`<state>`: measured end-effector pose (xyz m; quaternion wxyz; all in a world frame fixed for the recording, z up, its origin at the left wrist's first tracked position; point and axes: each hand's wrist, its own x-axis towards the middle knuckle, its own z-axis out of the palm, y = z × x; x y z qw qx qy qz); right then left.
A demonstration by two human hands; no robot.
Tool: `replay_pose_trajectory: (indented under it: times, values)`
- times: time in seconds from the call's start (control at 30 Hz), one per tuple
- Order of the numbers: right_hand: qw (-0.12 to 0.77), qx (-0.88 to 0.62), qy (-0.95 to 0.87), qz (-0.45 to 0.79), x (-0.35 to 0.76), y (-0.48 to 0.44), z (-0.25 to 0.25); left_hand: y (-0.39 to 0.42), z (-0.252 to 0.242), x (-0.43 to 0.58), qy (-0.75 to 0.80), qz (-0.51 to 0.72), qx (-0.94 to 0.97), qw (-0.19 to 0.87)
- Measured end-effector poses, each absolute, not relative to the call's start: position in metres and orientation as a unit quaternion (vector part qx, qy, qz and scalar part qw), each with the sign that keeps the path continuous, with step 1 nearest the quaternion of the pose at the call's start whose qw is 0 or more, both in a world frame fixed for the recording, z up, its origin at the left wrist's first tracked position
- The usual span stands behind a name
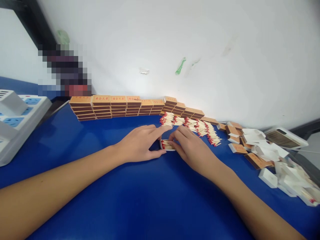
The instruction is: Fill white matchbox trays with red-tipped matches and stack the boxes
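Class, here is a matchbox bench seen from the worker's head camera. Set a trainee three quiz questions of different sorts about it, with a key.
1. Both the left hand and the right hand touch: A a tray of matches; B a closed box; C an empty sleeve.
2. True or false: the loose matches lie between the tray and the stacked boxes.
3. On which side of the person does the power strip sit?
Key: 1 A; 2 true; 3 left.
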<state>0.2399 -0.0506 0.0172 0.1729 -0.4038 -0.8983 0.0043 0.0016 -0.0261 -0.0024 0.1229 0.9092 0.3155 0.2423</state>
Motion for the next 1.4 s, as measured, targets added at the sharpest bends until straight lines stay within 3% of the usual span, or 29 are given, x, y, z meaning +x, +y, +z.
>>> replay_pose_trajectory:
  times: [0.33,1.17,1.4]
  values:
    - [0.159,-0.433,-0.884,0.076,0.257,-0.054,0.027,-0.026,-0.006,0.001,0.314,0.241,0.911,0.116]
    - [0.171,-0.396,-0.902,0.011,0.252,-0.057,0.022,-0.022,-0.010,0.001,0.227,0.311,0.920,0.074]
    - [0.179,-0.383,-0.904,0.061,0.248,-0.060,0.029,-0.022,-0.011,0.002,0.224,0.318,0.918,0.076]
